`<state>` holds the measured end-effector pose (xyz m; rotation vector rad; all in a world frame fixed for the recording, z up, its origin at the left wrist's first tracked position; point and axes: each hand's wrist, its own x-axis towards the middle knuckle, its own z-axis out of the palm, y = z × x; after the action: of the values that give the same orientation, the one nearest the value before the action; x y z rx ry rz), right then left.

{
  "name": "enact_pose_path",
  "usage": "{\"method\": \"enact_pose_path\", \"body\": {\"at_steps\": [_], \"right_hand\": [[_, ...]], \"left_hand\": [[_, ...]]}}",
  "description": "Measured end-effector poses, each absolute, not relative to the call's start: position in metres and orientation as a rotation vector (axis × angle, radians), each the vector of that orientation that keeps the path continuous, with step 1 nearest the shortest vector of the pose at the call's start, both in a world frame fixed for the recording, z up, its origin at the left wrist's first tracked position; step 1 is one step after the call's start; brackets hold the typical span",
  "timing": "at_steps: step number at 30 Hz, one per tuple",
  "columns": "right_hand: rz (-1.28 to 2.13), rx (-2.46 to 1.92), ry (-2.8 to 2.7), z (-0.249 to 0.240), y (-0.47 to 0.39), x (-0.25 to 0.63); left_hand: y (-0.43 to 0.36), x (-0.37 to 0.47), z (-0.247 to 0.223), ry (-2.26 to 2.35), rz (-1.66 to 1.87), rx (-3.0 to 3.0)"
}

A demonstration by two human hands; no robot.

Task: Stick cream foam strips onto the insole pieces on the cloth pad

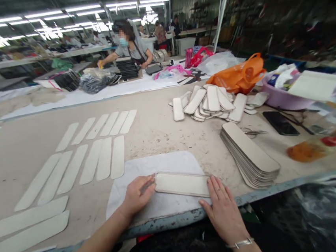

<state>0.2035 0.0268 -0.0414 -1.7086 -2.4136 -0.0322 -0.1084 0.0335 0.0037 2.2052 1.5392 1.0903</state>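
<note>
**Both hands on one padded strip at the desk's near edge**

Nearest to us, our right hand (pixel 223 209) lies flat with fingers spread, pressing the right end of a pale padded strip (pixel 182 184). Our left hand (pixel 137 194) is curled at the strip's left end, thumb and fingers pinching a thin dark tool (pixel 148 184) against that end; what the tool is we cannot tell. We judge the flat hand pins the strip so it will not slide. The strip rests on a white cloth (pixel 148 169) at the near edge of the desk (pixel 162 130), likely as a clean pad. Right of the strip sits a neat stack of like pieces (pixel 249 153), close at hand. Left of it, flat pale strips (pixel 90 157) lie in rows, apart from each other, perhaps spread to dry. Beyond the strip, a loose heap of padded pieces (pixel 210 104) lies by an orange bag (pixel 240 75).
</note>
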Motion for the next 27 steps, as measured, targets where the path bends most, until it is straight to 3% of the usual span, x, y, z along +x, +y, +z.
{"method": "enact_pose_path", "body": {"at_steps": [3,7,11,21,27], "right_hand": [[-0.083,-1.653,-2.396,-0.046,0.026,0.204],[-0.134,-1.552,-2.401,-0.054,0.027,0.21],[-0.148,-1.488,-2.432,-0.056,0.028,0.214],[-0.068,-1.613,-2.403,-0.049,0.029,0.208],[-0.001,-1.762,-2.41,-0.03,0.026,0.196]], "left_hand": [[0.027,-0.076,0.021,1.544,1.148,2.241],[0.027,0.001,0.03,1.195,0.653,2.455],[0.037,0.042,0.023,1.205,0.411,2.454],[0.038,-0.087,0.001,1.503,-0.056,2.431],[0.032,-0.096,-0.005,1.527,-0.017,2.553]]}}
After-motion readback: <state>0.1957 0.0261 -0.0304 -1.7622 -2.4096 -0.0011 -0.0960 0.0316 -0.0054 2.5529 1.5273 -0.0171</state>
